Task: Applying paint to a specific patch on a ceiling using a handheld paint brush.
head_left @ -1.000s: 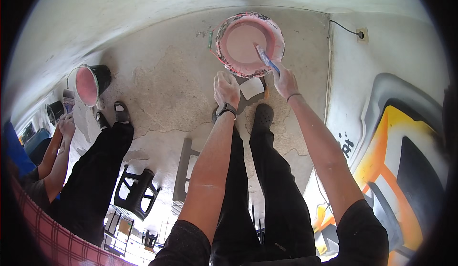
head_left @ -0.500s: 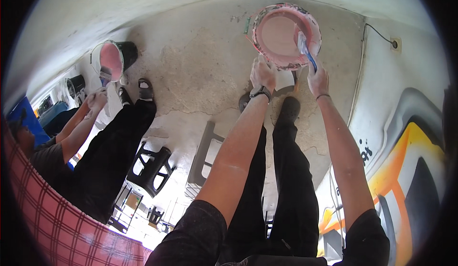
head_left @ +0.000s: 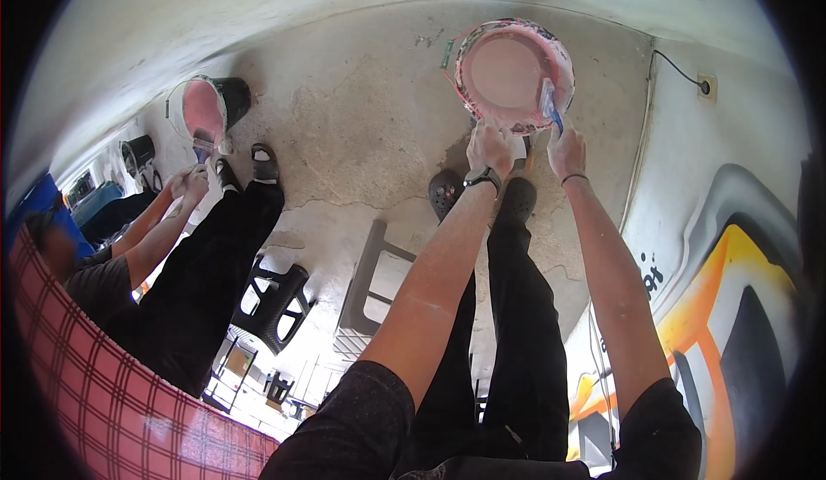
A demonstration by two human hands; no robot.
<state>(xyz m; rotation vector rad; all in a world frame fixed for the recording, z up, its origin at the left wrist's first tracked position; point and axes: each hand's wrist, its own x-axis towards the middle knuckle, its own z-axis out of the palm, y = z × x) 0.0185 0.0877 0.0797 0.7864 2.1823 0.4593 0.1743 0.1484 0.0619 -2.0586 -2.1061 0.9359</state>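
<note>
The right hand [head_left: 566, 151] has its grip clamped on the blue handle of a flat paintbrush [head_left: 557, 122], whose pale bristles lie at the inner right side of a round, paint-smeared bucket [head_left: 568, 71]. The left hand [head_left: 490, 147] is at the bucket's near rim; whether its grip is closed on that rim I cannot tell. Smooth pink paint [head_left: 508, 67] lies inside the bucket, which is toward the far right corner of the grey concrete floor [head_left: 361, 127] — well in from the right edge. A black watch [head_left: 483, 176] circles the left wrist.

Farther out, a black plug [head_left: 706, 87] sits in the right wall. Near the floor's left edge, a co-worker's hands [head_left: 191, 183] hold a second brush [head_left: 204, 141] at a dark bucket [head_left: 234, 101] with pink inside. Nearer — between the two people — are a black plastic stool [head_left: 274, 306] and a grey plastic stool [head_left: 366, 278].
</note>
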